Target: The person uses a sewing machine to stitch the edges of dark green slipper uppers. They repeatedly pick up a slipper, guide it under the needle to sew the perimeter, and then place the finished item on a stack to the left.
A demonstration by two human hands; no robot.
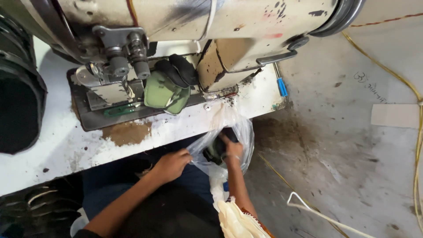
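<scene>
Clear crinkled plastic bag [240, 132] hangs just below the front edge of the bench, at about five o'clock from the sewing machine, with dark pieces showing through its film.

Largest in view is the worn cream-painted industrial sewing machine [211, 20], stained with black smears, running across the top at twelve o'clock. It stands on a scuffed white bench [57, 150] whose top carries a brown worn patch near its front edge. To the right, at three o'clock, spreads a dirty grey concrete floor [352, 145], crossed by a thin yellow cord [396, 75] and a white cord [326, 216].

Under the machine arm lies a small stack of green and black padded fabric pieces [169, 86], resting on the dark metal bed plate just right of the needle assembly. A blue-handled tool [282, 87] lies on the bench at two o'clock from the bag.

The left hand [172, 164] is clenched on the bag's near rim at eight o'clock, pinching the film. The right hand [230, 147] is inside the bag's mouth, its fingers closed around a dark green and black piece [215, 150]. Cream cloth [235, 220] lies bunched at six o'clock beside the right forearm.
</scene>
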